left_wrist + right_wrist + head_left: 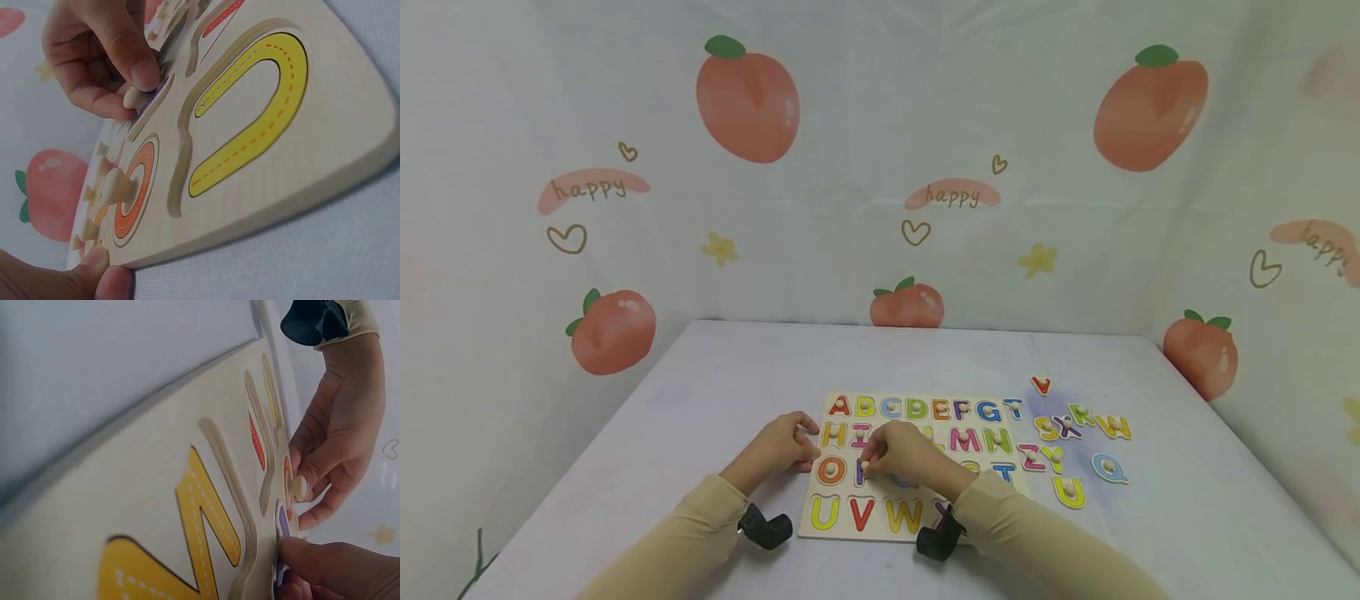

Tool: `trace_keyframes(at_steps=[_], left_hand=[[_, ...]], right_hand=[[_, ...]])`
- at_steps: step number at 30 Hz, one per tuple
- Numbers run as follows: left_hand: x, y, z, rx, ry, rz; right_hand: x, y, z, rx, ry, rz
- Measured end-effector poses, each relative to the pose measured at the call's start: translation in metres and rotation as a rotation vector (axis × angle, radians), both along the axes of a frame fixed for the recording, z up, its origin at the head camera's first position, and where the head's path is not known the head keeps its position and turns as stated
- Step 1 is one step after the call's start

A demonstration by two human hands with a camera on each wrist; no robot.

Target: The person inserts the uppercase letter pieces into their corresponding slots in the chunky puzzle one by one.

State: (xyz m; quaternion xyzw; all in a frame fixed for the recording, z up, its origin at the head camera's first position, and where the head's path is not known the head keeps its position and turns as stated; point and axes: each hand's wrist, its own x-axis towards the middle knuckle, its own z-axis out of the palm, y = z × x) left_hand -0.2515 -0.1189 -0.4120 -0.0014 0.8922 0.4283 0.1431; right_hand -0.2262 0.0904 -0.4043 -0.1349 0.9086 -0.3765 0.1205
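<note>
A wooden alphabet puzzle board [842, 533] lies on the table with knobbed letters in its upper rows. My right hand [904, 454] pinches the knob of the purple letter P piece [153, 103], which lies at its place in the third row, partly hidden by the fingers. At the board's left edge is my left hand [778, 446], its thumb and fingertips touching the rim beside the orange letter O piece [831, 471]. In the left wrist view, the left thumb [95, 257] shows right at the board's edge.
Loose letters lie right of the board, among them a red V [1041, 385], green R [1081, 415], yellow W [1115, 427], blue Q [1108, 467] and yellow U [1069, 492]. A blue T [1013, 408] is at the board's upper right corner. A printed cloth [835, 208] hangs behind.
</note>
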Motion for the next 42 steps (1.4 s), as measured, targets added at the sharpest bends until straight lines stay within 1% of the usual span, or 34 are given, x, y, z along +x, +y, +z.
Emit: trace_keyframes(at_steps=[10, 17, 22, 26, 31, 37, 42], left_hand=[[0.0, 0.0, 0.0, -0.005, 0.003, -0.003], [0.001, 0.0, -0.001, -0.004, -0.003, 0.0], [0.0, 0.001, -0.003, -0.005, -0.01, 0.001], [-0.002, 0.002, -0.005, -0.003, -0.012, 0.004], [-0.005, 0.002, -0.008, -0.005, -0.009, 0.002], [-0.005, 0.002, -0.006, -0.001, -0.017, 0.019], [-0.003, 0.002, -0.005, -0.005, -0.021, 0.02]], right_hand=[[-0.002, 0.0, -0.001, 0.029, 0.015, 0.016], [-0.001, 0.004, -0.001, -0.002, -0.001, 0.028], [0.0, 0.015, 0.001, -0.028, -0.018, 0.018], [0.001, 0.031, 0.009, -0.066, -0.005, -0.004], [0.0, 0.058, 0.025, -0.129, 0.04, -0.049], [-0.002, 0.1, 0.044, -0.183, 0.092, -0.097], [0.002, 0.134, 0.056, -0.2, 0.137, -0.151]])
